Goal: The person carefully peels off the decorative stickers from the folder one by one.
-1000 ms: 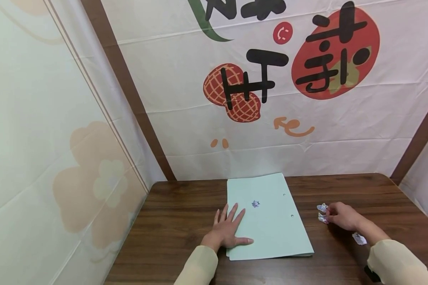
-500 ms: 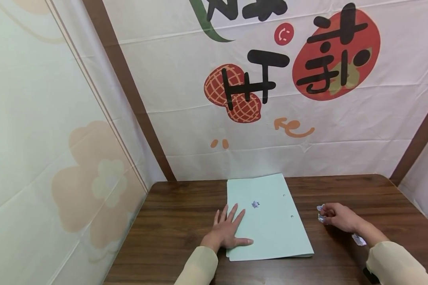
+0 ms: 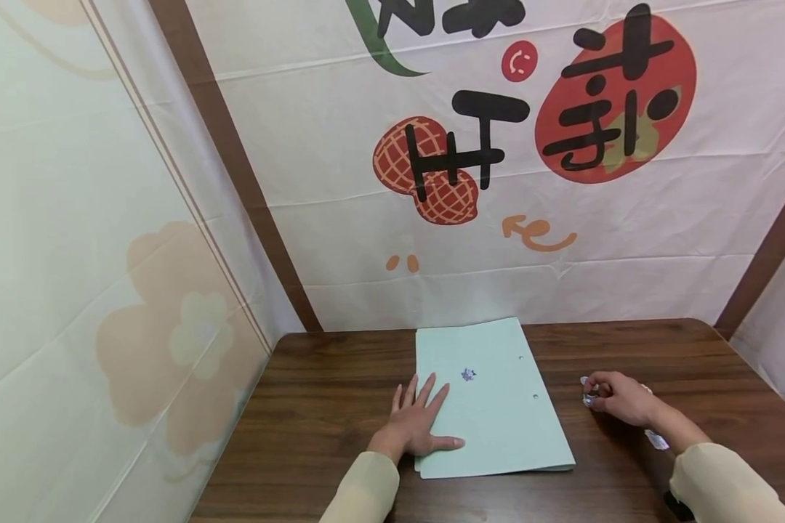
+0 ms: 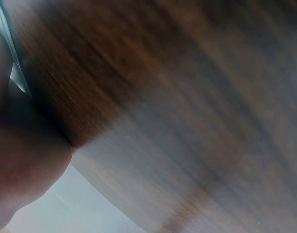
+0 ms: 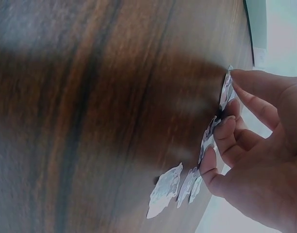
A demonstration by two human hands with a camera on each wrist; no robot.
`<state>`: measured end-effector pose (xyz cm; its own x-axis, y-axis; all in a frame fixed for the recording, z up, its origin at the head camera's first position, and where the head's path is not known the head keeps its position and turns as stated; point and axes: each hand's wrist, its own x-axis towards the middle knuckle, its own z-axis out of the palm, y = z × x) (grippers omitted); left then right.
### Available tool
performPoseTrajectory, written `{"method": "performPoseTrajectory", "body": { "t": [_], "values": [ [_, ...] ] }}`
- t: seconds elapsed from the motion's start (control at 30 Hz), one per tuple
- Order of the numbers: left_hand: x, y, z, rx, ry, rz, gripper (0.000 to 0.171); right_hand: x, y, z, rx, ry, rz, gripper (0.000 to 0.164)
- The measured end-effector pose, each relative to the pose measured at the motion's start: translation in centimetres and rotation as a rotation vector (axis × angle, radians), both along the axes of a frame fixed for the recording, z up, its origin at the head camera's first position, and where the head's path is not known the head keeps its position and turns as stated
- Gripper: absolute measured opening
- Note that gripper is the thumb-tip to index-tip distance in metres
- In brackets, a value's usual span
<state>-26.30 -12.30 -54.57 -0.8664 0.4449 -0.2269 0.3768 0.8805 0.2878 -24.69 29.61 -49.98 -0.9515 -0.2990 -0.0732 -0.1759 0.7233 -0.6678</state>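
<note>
Splayed flat, my left hand (image 3: pixel 415 425) rests on the left edge of a pale green folder (image 3: pixel 497 407) on the dark wood table. A small purple sticker (image 3: pixel 467 375) lies on that folder, above the fingertips. To the right of the folder, my right hand (image 3: pixel 624 399) is low over the table with curled fingers. In the right wrist view, its thumb and index finger pinch the edge of a shiny cut-out sticker (image 5: pixel 226 92); whether it is lifted I cannot tell. The other fingertips partly cover another cut-out sticker (image 5: pixel 206 138). In the left wrist view the hand is only partly visible.
More cut-out stickers lie by the right wrist, one of them (image 5: pixel 164 191) nearest the camera. Two small round holes mark the folder's right side. A printed cloth (image 3: pixel 340 218) hangs behind the wooden table (image 3: pixel 327 392).
My right hand has shifted slightly left and now covers more of the two stickers under its fingertips. Another sticker edge shows behind that hand. My left hand stays in place.
</note>
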Motion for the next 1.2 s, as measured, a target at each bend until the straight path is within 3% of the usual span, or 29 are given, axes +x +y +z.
{"method": "performPoseTrajectory", "body": {
  "t": [0.37, 0.87, 1.2],
  "values": [
    [0.4, -0.1, 0.2, 0.009, -0.009, 0.008, 0.105, 0.0, -0.6, -0.4, 0.009, 0.007, -0.034, 0.011],
    [0.2, -0.1, 0.2, 0.025, -0.004, 0.0, 0.105, 0.3, 0.0, 0.4, 0.012, -0.009, -0.031, 0.008],
    [1.1, 0.1, 2.1, 0.013, -0.018, -0.007, 0.104, 0.7, 0.5, 0.3, -0.001, -0.028, -0.034, 0.013]
  ]
}}
